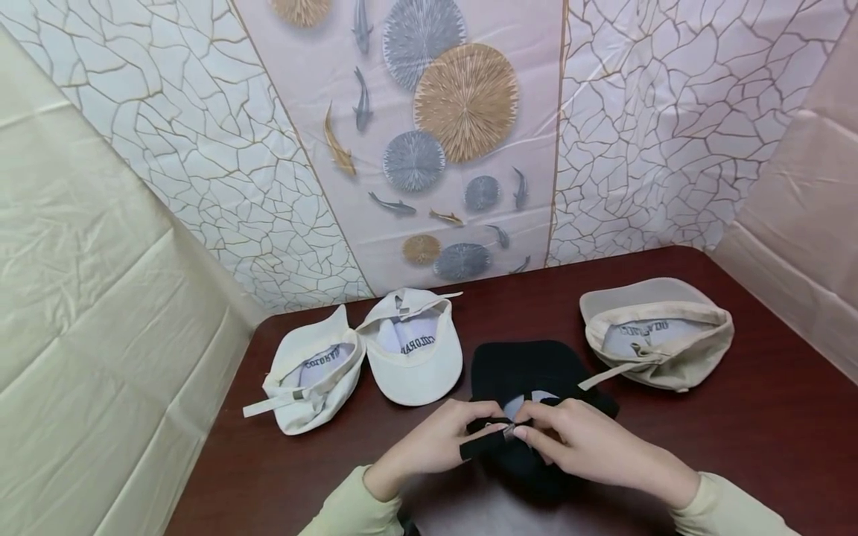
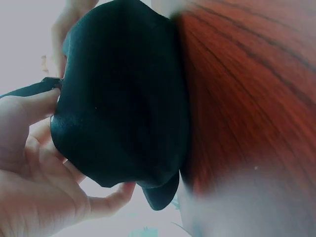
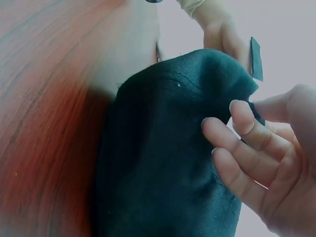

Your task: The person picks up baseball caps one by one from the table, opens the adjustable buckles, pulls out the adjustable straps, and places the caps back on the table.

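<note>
A black cap (image 1: pixel 519 365) lies upside down at the table's front, its brim pointing away from me. My left hand (image 1: pixel 436 438) holds the cap's back strap, thumb and index finger at the small metal buckle (image 1: pixel 509 432). The loose strap end (image 1: pixel 474 447) sticks out to the left. From the other side my right hand (image 1: pixel 590 443) pinches the strap close to the buckle. In the right wrist view several fingertips of the right hand (image 3: pixel 276 163) rest along the black crown (image 3: pixel 163 148). The exact grip at the buckle is partly hidden by fingers.
Two white caps (image 1: pixel 415 383) (image 1: pixel 288 424) lie upturned at the left on the dark red table (image 1: pixel 757 447). A beige cap (image 1: pixel 704 357) lies at the right, its strap reaching toward the black cap. Patterned cloth (image 1: pixel 617 149) hangs behind the table.
</note>
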A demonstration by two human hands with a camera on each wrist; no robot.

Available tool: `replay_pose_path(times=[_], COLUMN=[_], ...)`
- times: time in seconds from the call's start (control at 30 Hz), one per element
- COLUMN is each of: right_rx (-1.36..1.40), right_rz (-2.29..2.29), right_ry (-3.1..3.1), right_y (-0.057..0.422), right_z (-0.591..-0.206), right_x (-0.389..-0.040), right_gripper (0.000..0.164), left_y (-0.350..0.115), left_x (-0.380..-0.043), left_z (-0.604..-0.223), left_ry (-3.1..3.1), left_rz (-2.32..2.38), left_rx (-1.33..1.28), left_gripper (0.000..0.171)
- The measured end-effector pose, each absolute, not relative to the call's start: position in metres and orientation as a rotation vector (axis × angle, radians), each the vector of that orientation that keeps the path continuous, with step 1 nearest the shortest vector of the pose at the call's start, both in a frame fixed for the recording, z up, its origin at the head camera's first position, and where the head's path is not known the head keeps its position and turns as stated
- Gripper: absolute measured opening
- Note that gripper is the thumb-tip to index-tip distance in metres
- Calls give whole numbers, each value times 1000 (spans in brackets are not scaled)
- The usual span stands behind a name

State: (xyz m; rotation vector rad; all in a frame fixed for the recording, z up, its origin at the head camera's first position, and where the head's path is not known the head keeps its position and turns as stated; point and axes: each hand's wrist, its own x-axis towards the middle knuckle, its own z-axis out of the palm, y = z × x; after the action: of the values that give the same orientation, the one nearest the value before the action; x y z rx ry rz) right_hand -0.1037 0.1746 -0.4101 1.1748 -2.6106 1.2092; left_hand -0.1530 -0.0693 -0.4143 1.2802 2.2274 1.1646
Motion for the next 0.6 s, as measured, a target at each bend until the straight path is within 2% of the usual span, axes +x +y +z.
replay_pose_path(times=[0.17,0.37,0.5,0.6], right_rx=[1202,1030,1049,1134], right_rz=[1151,955,1019,1131], right_ry=[-2606,-2664,-2650,-2634], right_y=[182,195,196,191], right_z=[-412,-416,-417,-417], right_x=[-108,-115,-115,-113], right_gripper=[9,8,6,12], left_y=[-71,-73,-73,-72], left_x=[-152,-151,-151,-151], left_z=[-415,-416,-416,-416], left_ry=[2214,2168,2192,2207], left_rz=[1138,1160,1154,1159], left_rx=[1328,1309,1303,1291], left_gripper=[14,15,14,14])
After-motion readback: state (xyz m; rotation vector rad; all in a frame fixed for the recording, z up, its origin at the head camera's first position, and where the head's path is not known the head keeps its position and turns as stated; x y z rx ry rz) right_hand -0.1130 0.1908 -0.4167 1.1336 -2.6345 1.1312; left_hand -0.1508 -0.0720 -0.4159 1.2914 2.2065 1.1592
